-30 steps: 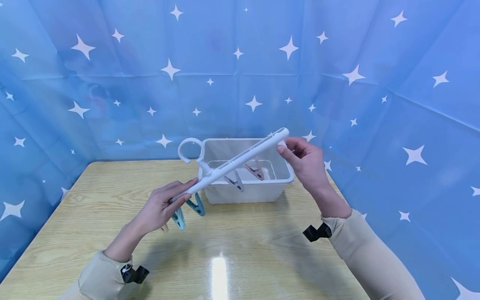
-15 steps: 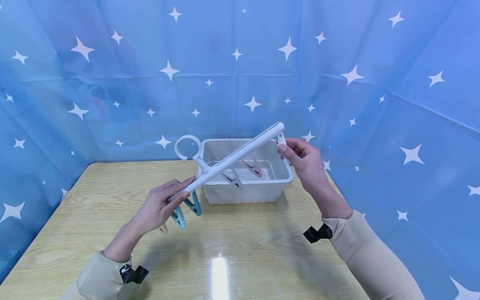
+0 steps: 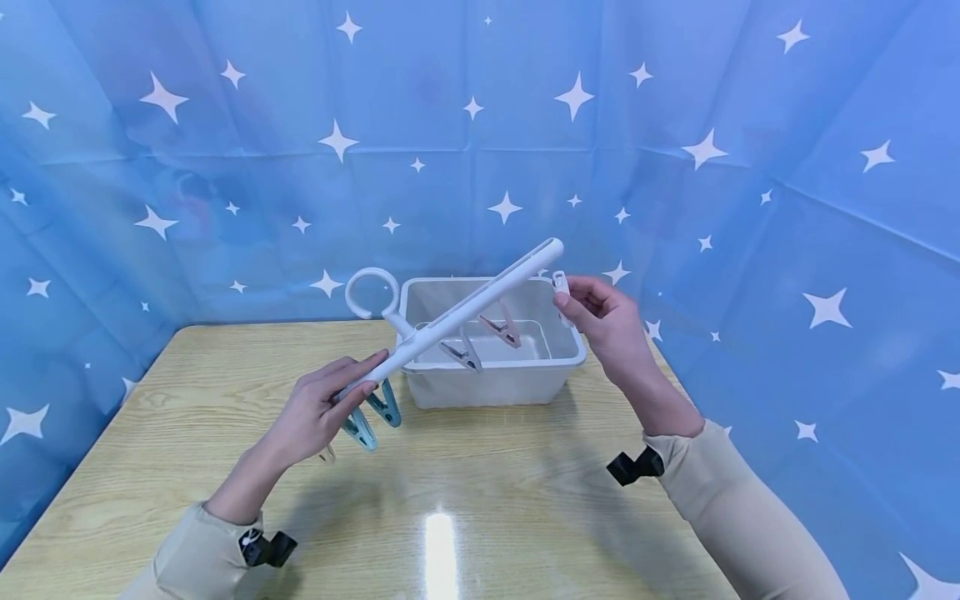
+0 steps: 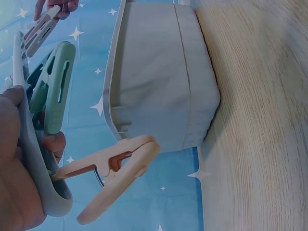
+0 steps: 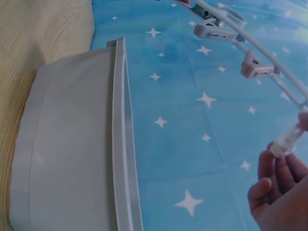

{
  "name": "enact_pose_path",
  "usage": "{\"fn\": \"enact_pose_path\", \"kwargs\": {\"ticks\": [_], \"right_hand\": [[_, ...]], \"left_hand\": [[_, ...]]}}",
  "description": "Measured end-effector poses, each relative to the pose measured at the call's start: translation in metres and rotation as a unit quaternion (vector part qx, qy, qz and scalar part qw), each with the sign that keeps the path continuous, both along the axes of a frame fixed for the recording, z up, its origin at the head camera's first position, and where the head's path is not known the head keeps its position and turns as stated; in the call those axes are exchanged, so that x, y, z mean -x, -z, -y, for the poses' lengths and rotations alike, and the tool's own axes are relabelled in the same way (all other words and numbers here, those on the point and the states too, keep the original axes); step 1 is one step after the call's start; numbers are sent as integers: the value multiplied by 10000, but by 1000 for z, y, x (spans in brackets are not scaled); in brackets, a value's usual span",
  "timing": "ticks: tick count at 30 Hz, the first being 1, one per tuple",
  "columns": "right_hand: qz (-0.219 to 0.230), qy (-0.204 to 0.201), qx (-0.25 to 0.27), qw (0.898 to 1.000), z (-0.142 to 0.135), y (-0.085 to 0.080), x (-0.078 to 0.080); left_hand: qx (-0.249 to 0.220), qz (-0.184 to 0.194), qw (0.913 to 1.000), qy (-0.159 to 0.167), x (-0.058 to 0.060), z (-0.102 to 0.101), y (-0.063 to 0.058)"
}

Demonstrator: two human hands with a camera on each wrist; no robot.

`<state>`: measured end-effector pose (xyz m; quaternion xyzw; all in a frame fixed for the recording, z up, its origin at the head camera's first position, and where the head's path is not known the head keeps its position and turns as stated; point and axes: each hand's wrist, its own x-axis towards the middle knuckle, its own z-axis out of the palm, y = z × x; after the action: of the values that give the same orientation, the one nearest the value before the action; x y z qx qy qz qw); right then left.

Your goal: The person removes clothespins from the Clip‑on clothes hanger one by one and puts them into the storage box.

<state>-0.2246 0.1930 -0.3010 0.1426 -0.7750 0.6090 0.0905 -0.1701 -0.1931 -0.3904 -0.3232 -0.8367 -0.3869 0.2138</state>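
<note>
- Blue backdrop (image 3: pixel 442 192), printed with white four-pointed stars, closing off the rear and both sides; creases and soft vertical folds run through it.
- Bench (image 3: pixel 225 392) with pale yellow-brown wood grain, its rear edge against the cloth and its far left corner rounded; a bright strip of reflected light lies near the front, with soft shadows below both arms.
- White rectangular tub (image 3: pixel 487 388) standing upright on the rear part of the bench, open at the top, with a rolled rim.
- Beige sleeves (image 3: pixel 738 500) on both forearms, entering from the front.
- White hanger (image 3: pixel 468 310) held in the air above the bench, its bar slanting up to the right across the view of the tub, its ring-like hook towards the left.
- Left hand (image 3: pixel 318 408): fingers and thumb closed about the hanger's lower end.
- Right hand (image 3: pixel 611 325): thumb and fingers pinching a small white clip (image 3: pixel 562 287) near the bar's upper end; whether it touches the bar is unclear.
- Clips hanging below the bar: two teal clips (image 3: pixel 386 405), a peach clip (image 4: pixel 118 178), a grey clip (image 3: pixel 463 355) and a pink clip (image 3: pixel 504 331).
- Black devices (image 3: pixel 636 468) at both wrists.
</note>
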Motion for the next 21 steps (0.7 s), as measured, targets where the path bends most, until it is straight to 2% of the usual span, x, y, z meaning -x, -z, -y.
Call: {"fn": "enact_pose_path", "kwargs": {"ticks": [21], "right_hand": [[217, 19, -224, 9995, -3, 8, 14]], "left_hand": [[34, 123, 9998, -121, -2, 1, -1]]}}
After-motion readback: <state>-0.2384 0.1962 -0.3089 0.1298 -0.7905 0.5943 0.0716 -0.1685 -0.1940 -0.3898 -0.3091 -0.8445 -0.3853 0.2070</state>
